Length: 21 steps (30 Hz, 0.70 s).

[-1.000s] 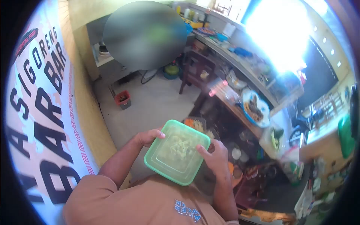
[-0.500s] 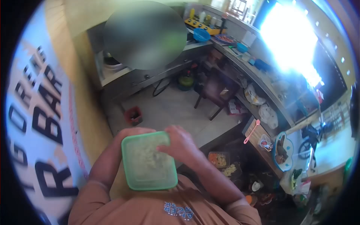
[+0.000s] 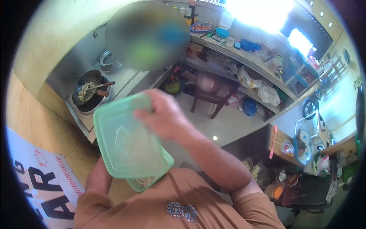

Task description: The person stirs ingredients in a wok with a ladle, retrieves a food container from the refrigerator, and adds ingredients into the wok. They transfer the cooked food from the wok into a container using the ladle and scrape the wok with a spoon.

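My right hand [image 3: 162, 114] grips the far edge of a translucent green lid [image 3: 122, 137], thumb on top. The lid is lifted and tilted over a food container with a green rim [image 3: 167, 163]. Pale, shredded-looking food [image 3: 145, 181] shows through the gap at the near side; I cannot tell what it is. The container is held in front of my chest. My left forearm [image 3: 100, 177] leads under it, and the left hand itself is hidden behind the lid and container.
To the left, a wok [image 3: 85, 95] with food and a wooden-handled utensil sits on a stove. A chair [image 3: 214, 91] stands below the back counter [image 3: 259, 63]. At the right is a dark table [image 3: 244, 147] with food containers and a pink spoon [image 3: 273, 142]. A blurred patch covers the upper middle.
The lid has come up off the container in my right hand, exposing the contents at the near side. The view has turned, bringing the wok and stove into sight.
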{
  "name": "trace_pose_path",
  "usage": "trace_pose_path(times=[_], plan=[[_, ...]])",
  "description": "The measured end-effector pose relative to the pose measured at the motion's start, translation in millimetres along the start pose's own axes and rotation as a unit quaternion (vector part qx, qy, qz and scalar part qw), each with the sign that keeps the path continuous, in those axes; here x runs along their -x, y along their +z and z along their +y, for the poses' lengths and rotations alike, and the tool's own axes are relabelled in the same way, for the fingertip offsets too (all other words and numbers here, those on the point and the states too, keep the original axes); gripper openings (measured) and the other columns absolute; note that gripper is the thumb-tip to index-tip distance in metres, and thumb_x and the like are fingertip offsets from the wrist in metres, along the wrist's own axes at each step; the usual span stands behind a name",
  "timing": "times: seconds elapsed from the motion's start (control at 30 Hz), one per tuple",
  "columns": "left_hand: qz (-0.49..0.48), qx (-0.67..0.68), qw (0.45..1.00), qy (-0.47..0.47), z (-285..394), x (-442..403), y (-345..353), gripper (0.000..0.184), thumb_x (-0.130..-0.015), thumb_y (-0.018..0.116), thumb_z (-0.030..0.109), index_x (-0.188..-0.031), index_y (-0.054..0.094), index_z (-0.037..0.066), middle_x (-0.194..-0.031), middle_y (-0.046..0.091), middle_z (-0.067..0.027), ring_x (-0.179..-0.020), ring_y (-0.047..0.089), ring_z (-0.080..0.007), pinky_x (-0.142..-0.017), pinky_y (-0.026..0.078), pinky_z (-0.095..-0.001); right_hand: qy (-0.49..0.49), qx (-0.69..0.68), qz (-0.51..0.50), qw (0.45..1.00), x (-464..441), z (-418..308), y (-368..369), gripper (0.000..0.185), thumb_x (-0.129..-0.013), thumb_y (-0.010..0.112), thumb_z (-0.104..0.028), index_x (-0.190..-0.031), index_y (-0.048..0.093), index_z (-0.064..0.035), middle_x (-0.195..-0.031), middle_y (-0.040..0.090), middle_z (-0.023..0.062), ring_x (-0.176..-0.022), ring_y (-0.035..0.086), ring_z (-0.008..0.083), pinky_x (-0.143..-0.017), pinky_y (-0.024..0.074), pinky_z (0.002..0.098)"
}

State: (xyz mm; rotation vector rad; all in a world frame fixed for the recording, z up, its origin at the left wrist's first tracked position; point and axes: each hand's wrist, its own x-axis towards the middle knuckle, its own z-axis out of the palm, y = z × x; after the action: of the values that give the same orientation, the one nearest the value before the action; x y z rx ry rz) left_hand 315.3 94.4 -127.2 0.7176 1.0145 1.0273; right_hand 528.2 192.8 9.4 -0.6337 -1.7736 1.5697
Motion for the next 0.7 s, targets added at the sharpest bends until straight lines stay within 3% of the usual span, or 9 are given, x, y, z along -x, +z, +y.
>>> trace_pose_path(times=[0.03, 0.1, 0.17, 0.33, 0.47, 0.53, 0.63, 0.7], plan=[[0.007, 0.016, 1.000, 0.016, 10, -8, -10, 0.046, -0.090, 0.059, 0.035, -0.121, 0.057, 0.002, -0.113, 0.063, -0.0087, -0.104, 0.060, -0.0201, -0.090, 0.049, -0.0352, 0.021, -0.004, 0.047, 0.999, -17, -1, -23, 0.034, -0.083, 0.070, -0.012, -0.112, 0.056, -0.0005, -0.093, 0.061, 0.0074, -0.078, 0.059, 0.0159, -0.068, 0.0513, 0.0329], [0.037, 0.048, 0.997, 0.052, 22, -17, -32, 0.048, -0.089, 0.060, 0.036, -0.122, 0.056, 0.002, -0.114, 0.063, -0.0090, -0.104, 0.060, -0.0207, -0.090, 0.049, -0.0357, 0.012, -0.108, 0.189, 0.976, -44, 7, -73, 0.030, -0.087, 0.068, -0.011, -0.114, 0.056, -0.0061, -0.088, 0.061, 0.0028, -0.068, 0.058, 0.0109, -0.057, 0.0498, 0.0286], [0.082, 0.078, 0.989, 0.090, 28, -21, -52, 0.050, -0.088, 0.061, 0.036, -0.123, 0.055, 0.002, -0.115, 0.063, -0.0092, -0.105, 0.060, -0.0213, -0.091, 0.049, -0.0362, -0.015, -0.208, 0.299, 0.931, -76, 69, -154, 0.031, -0.089, 0.067, -0.011, -0.116, 0.054, -0.0074, -0.084, 0.060, 0.0024, -0.067, 0.060, 0.0141, -0.057, 0.0509, 0.0297], [0.200, 0.138, 0.954, 0.177, 47, -79, -106, 0.055, -0.085, 0.063, 0.037, -0.126, 0.053, 0.001, -0.117, 0.062, -0.0098, -0.107, 0.060, -0.0228, -0.092, 0.049, -0.0375, 0.013, -0.265, 0.512, 0.817, -168, 229, -370, 0.032, -0.092, 0.062, -0.008, -0.120, 0.048, -0.0083, -0.102, 0.058, 0.0068, -0.086, 0.062, 0.0199, -0.064, 0.0552, 0.0332], [0.273, 0.173, 0.922, 0.214, 75, -184, -126, 0.059, -0.083, 0.065, 0.037, -0.129, 0.052, 0.001, -0.119, 0.061, -0.0103, -0.108, 0.060, -0.0241, -0.093, 0.049, -0.0385, 0.113, -0.196, 0.576, 0.786, -263, 390, -533, 0.033, -0.091, 0.062, -0.007, -0.121, 0.048, -0.0077, -0.107, 0.057, 0.0097, -0.090, 0.062, 0.0243, -0.067, 0.0566, 0.0386], [0.298, 0.192, 0.910, 0.217, 93, -246, -125, 0.062, -0.082, 0.065, 0.038, -0.130, 0.051, 0.001, -0.119, 0.061, -0.0106, -0.109, 0.059, -0.0247, -0.094, 0.049, -0.0390, 0.218, -0.141, 0.622, 0.739, -300, 449, -568, 0.034, -0.090, 0.061, -0.007, -0.121, 0.048, -0.0077, -0.108, 0.058, 0.0107, -0.090, 0.063, 0.0262, -0.066, 0.0571, 0.0413], [0.317, 0.211, 0.900, 0.214, 114, -318, -105, 0.065, -0.081, 0.067, 0.038, -0.131, 0.050, 0.001, -0.121, 0.061, -0.0110, -0.110, 0.059, -0.0256, -0.095, 0.049, -0.0397, 0.254, -0.135, 0.604, 0.743, -327, 518, -589, 0.028, -0.092, 0.058, -0.003, -0.119, 0.050, -0.0041, -0.110, 0.059, 0.0169, -0.092, 0.064, 0.0306, -0.074, 0.0579, 0.0458], [0.324, 0.223, 0.895, 0.211, 123, -361, -97, 0.068, -0.080, 0.068, 0.038, -0.133, 0.049, 0.001, -0.122, 0.060, -0.0112, -0.110, 0.059, -0.0262, -0.095, 0.049, -0.0402, 0.273, -0.140, 0.578, 0.756, -343, 575, -596, 0.025, -0.091, 0.058, -0.002, -0.115, 0.052, -0.0032, -0.110, 0.059, 0.0164, -0.092, 0.063, 0.0311, -0.076, 0.0577, 0.0466]])
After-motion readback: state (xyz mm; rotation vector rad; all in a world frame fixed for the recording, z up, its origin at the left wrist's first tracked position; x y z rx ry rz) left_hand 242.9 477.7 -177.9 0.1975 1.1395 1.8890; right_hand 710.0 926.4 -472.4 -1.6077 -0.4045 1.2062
